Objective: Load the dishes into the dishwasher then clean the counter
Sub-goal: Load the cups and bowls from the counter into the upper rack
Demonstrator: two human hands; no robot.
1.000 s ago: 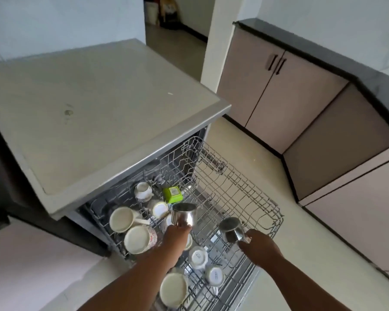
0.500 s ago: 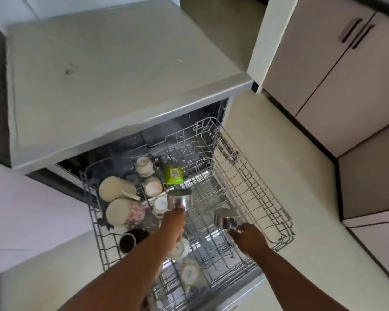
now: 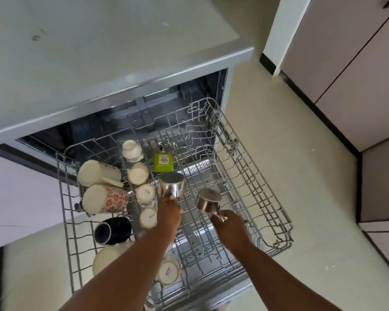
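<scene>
The dishwasher's wire rack (image 3: 263,198) is pulled out below the grey counter (image 3: 99,52). My left hand (image 3: 167,213) grips a steel tumbler (image 3: 171,184), held upside down over the rack's middle. My right hand (image 3: 230,225) holds a smaller steel cup (image 3: 208,199) by its handle, just right of the tumbler and tilted. White cups (image 3: 138,173), a floral mug (image 3: 106,198), a black mug (image 3: 111,230) and a green item (image 3: 163,162) fill the rack's left half.
The rack's right half holds bare wire tines. Beige cabinet doors (image 3: 350,70) stand to the right across pale floor (image 3: 290,164). A small dark stain (image 3: 36,37) marks the counter top.
The view has tilted down toward the rack. Both hands with their steel cups have stayed over the rack's middle, a little lower.
</scene>
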